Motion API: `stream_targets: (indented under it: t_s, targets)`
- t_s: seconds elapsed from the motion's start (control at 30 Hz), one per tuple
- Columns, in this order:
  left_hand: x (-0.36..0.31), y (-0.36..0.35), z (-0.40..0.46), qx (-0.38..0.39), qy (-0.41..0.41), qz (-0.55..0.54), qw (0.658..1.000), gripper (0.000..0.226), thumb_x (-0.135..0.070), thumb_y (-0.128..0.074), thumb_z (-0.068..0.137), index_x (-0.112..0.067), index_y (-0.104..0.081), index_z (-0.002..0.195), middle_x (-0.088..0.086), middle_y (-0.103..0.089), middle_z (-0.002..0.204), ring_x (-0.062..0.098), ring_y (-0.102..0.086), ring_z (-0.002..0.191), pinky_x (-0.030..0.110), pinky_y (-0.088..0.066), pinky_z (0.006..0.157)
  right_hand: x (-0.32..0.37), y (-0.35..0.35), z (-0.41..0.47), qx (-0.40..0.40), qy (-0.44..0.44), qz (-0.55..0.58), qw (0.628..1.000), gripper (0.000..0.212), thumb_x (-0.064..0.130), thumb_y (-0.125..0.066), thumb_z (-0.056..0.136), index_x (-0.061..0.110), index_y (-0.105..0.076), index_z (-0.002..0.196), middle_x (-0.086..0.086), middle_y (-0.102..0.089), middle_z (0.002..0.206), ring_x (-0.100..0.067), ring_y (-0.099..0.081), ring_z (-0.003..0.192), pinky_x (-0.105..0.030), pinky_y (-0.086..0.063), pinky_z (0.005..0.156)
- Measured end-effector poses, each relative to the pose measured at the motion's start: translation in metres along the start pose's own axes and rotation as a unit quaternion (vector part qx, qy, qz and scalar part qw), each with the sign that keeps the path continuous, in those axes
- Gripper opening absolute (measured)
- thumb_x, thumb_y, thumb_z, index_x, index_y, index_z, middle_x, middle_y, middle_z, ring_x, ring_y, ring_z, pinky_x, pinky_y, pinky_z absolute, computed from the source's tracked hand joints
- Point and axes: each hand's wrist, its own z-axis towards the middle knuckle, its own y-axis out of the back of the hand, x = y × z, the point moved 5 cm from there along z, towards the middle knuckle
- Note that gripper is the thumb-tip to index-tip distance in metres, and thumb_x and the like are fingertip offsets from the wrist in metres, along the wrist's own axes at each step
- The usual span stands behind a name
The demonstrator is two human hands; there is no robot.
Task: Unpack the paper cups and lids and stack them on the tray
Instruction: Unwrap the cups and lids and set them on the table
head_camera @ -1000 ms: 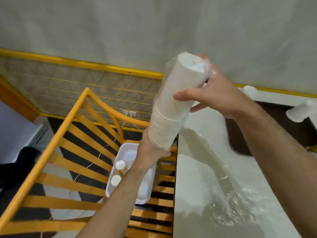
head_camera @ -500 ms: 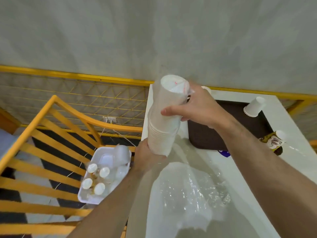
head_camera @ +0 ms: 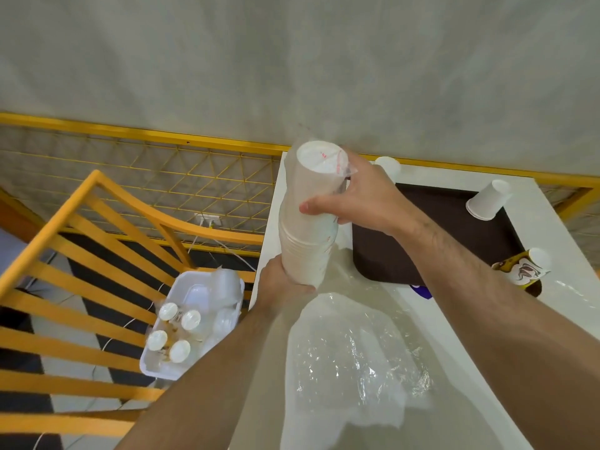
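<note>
White paper cups, nested in a tall sleeve with clear wrap over its top (the count is unreadable), stand raised above the worktop beside the brown tray. Left hand cups the base, fingers hidden; right hand curls round the upper part.

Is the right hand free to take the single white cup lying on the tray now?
Probably not yet. The right hand grips the cup stack, as does the left hand. The path to the white cup on the tray looks free.
</note>
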Motion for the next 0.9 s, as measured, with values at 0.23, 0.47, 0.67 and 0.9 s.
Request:
stream_targets:
  t_s: [0.23, 0.47, 0.67, 0.9]
  targets:
    - [0.016, -0.005, 0.02, -0.011, 0.013, 0.159, 0.987, 0.104, -0.045, -0.086, 0.029, -0.018, -0.053, 0.125, 0.0, -0.062, 0.118, 0.023, -0.061, 0.107, 0.042, -0.057, 0.085, -0.001, -0.005, 0.001, 0.012, -0.001, -0.026, 1.0, 0.083, 0.044, -0.09, 0.066, 0.037, -0.047, 0.136, 0.032, -0.052, 0.098, 0.003, -0.057, 0.09, -0.032, -0.061, 0.08]
    - [0.029, 0.013, -0.017, -0.035, 0.055, 0.123, 0.99, 0.084, -0.006, -0.079, 0.078, -0.011, -0.035, 0.149, 0.01, -0.033, 0.149, 0.027, -0.036, 0.139, 0.034, -0.038, 0.111, -0.009, -0.013, -0.015, 0.02, -0.033, -0.089, 0.995, 0.093, 0.06, -0.084, 0.068, 0.026, -0.041, 0.143, 0.014, -0.053, 0.121, -0.01, -0.053, 0.107, -0.025, -0.045, 0.081]
    - [0.051, 0.037, -0.058, -0.087, 0.042, 0.032, 0.995, 0.044, 0.004, -0.063, 0.09, -0.014, -0.056, 0.13, -0.004, -0.04, 0.127, 0.012, -0.05, 0.114, -0.003, -0.04, 0.066, -0.019, -0.037, -0.05, 0.153, -0.119, -0.277, 0.941, 0.045, 0.054, -0.07, 0.086, 0.02, -0.056, 0.112, 0.007, -0.06, 0.09, -0.017, -0.06, 0.082, -0.028, -0.045, 0.069]
    - [0.101, 0.096, -0.082, -0.161, 0.069, 0.017, 0.984, 0.027, -0.006, -0.066, 0.09, -0.022, -0.066, 0.112, -0.002, -0.06, 0.118, 0.016, -0.054, 0.106, 0.025, -0.047, 0.089, -0.002, -0.117, -0.059, 0.236, -0.084, -0.249, 0.936, 0.023, 0.029, -0.063, 0.095, 0.01, -0.07, 0.085, -0.006, -0.072, 0.078, -0.017, -0.07, 0.065, -0.031, -0.061, 0.071]
